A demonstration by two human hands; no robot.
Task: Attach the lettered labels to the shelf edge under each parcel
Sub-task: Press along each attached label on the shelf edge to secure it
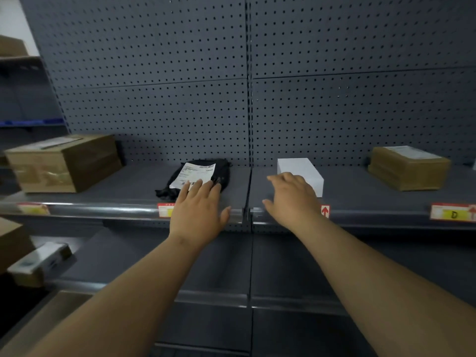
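Several parcels stand on a grey shelf: a large brown box [64, 162] at left, a black bag with a white shipping slip [198, 175], a small white box [300, 171] and a flat brown box [408, 167] at right. Red and yellow labels sit on the shelf edge [116, 210]: one under the large box [33, 209], one half hidden by my left hand [164, 210], one mostly hidden by my right hand [325, 211], and one lettered D [453, 213]. My left hand [198, 212] is open, fingers over the bag's front. My right hand [291, 199] is open, over the white box's front.
A grey pegboard wall [247, 86] backs the shelf. A lower shelf [206, 297] runs beneath, holding a small white and brown box [38, 261] at left. More brown boxes [11, 243] show at the left edge, and another shelving unit stands behind them.
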